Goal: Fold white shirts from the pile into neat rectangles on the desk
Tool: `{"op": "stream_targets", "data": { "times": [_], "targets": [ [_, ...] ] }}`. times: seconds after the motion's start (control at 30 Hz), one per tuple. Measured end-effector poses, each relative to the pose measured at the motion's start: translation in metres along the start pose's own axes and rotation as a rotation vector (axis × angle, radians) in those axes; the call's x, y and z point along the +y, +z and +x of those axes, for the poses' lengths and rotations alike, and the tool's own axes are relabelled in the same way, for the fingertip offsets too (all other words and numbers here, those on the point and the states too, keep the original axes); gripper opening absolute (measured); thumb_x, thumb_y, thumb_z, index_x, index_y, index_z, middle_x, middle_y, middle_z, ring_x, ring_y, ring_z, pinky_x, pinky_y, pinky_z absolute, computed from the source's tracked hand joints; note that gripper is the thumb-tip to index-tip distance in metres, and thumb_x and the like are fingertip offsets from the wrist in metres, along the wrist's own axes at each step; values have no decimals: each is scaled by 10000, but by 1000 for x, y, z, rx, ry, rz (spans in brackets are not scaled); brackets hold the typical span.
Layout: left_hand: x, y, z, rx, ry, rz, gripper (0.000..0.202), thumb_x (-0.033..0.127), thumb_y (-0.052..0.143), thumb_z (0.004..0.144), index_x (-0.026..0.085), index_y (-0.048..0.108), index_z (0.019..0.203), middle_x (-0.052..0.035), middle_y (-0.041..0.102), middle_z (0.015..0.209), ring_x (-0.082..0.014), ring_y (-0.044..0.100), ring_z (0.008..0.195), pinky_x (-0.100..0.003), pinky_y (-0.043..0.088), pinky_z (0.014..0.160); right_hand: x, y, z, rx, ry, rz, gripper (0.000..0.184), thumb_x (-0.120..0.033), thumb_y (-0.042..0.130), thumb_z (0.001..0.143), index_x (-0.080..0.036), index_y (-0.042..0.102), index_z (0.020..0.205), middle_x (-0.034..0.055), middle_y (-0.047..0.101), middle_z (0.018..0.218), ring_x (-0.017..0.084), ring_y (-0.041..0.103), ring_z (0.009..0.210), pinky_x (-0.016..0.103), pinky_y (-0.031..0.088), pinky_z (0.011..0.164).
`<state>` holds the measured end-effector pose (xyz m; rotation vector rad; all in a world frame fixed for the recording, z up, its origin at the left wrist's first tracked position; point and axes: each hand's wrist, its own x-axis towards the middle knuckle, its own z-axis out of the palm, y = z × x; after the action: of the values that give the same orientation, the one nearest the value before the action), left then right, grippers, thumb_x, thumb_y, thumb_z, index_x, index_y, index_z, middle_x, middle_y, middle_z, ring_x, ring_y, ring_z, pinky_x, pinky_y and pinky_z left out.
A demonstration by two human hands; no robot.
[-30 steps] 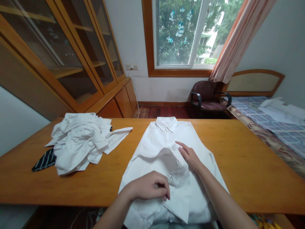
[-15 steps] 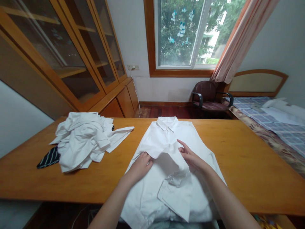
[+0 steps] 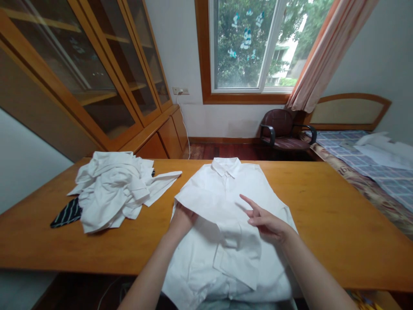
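A white collared shirt [image 3: 206, 172] lies front side up on the wooden table, its collar pointing away from me. One sleeve [image 3: 235, 254] is laid across the body, with its cuff end toward me on the lower front. At the shirt's left side, my left hand [image 3: 183, 217] reaches under the raised edge of the folded sleeve. Cloth covers its fingers, so their grip is hidden. Just above the shirt's right half hovers my right hand [image 3: 266, 220], its index finger stretched out and the other fingers loosely apart, holding nothing.
On the left of the table [image 3: 338, 215] sits a crumpled heap of white clothes [image 3: 116, 189], with a black striped cloth [image 3: 66, 214] poking out from it. Beyond the table are a glass-door cabinet [image 3: 129, 103], an armchair [image 3: 280, 127] and a bed [image 3: 371, 159].
My left hand has moved left and slightly away from me, under the sleeve fold, which now lies wider and smoother. My right hand has drawn back to the right, off the fold.
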<state>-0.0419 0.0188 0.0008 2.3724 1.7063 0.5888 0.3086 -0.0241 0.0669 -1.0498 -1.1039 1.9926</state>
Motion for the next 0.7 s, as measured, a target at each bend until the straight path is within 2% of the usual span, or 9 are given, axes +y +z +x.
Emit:
{"op": "stream_targets", "data": {
  "times": [0.1,0.23,0.37,0.47,0.5,0.57,0.7],
  "targets": [
    [3,-4,0,1,-27,10,487,211,578,844,239,608,1330,-95,601,1406,-333,429,1410,-507,291,1224,-15,0,-2,120,-123,35,1071,-423,809,666,-349,244,1573,57,636,1129,190,641,844,297,513,746],
    [13,-14,-3,-29,-60,-31,459,139,556,815,167,648,1264,-140,634,1346,-333,500,1343,-492,377,1161,-30,-11,-5,282,-227,-17,946,-470,748,738,-374,283,1556,30,611,1094,196,636,861,311,518,788],
    [13,-38,-8,-204,64,-261,316,127,486,836,209,739,1007,-83,732,1141,-250,641,1133,-386,493,1007,-34,-22,-13,328,-180,-180,840,-473,721,790,-330,347,1530,2,571,952,153,572,740,257,476,691],
    [7,-63,-7,-302,52,-408,295,84,465,734,210,728,769,-21,749,853,-181,683,851,-290,516,834,-33,-24,-18,303,-164,-238,829,-481,715,802,-300,359,1527,4,554,937,154,556,764,249,456,700],
    [4,-71,-5,-288,21,-426,271,84,455,707,203,699,696,-11,723,756,-170,667,772,-274,509,780,-33,-23,-19,286,-155,-237,832,-481,719,799,-302,358,1527,4,552,940,153,554,772,247,450,701],
    [-2,-84,5,-186,-50,-406,230,108,443,703,198,641,628,-2,669,669,-165,631,706,-266,489,728,-32,-21,-19,258,-125,-228,843,-479,731,788,-307,359,1524,-1,546,935,144,541,763,243,434,688],
    [-7,-90,44,53,-186,-272,200,179,454,791,199,649,752,-18,675,795,-186,619,776,-284,482,755,-30,-15,-13,213,-51,-272,859,-481,740,765,-285,369,1514,-12,538,890,137,527,733,251,418,685]
  ]
}}
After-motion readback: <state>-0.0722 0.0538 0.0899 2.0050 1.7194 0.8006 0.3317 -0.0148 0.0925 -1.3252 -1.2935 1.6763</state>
